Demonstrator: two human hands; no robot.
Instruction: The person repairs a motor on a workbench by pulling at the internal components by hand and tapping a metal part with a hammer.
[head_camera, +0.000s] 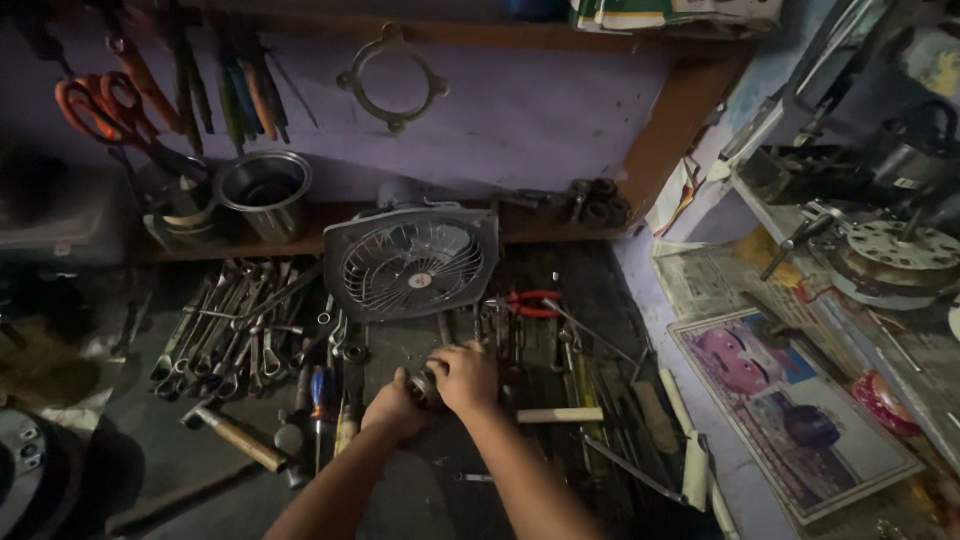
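Both my hands meet over a dark workbench (420, 500) strewn with tools. My left hand (393, 410) and my right hand (465, 377) grip a small round metal part (424, 386) between them; most of it is hidden by my fingers. Just beyond the hands leans a small square fan (412, 262) with a wire grille. Red-handled pliers (527, 303) lie to the right of the fan.
A pile of wrenches (232, 330) lies at left, with a wooden-handled hammer (235, 436) and screwdrivers (320, 395) nearer. A steel cup (265, 192) and orange scissors (100, 108) sit at the back shelf. Newspapers (790, 400) and a motor part (890, 255) are at right.
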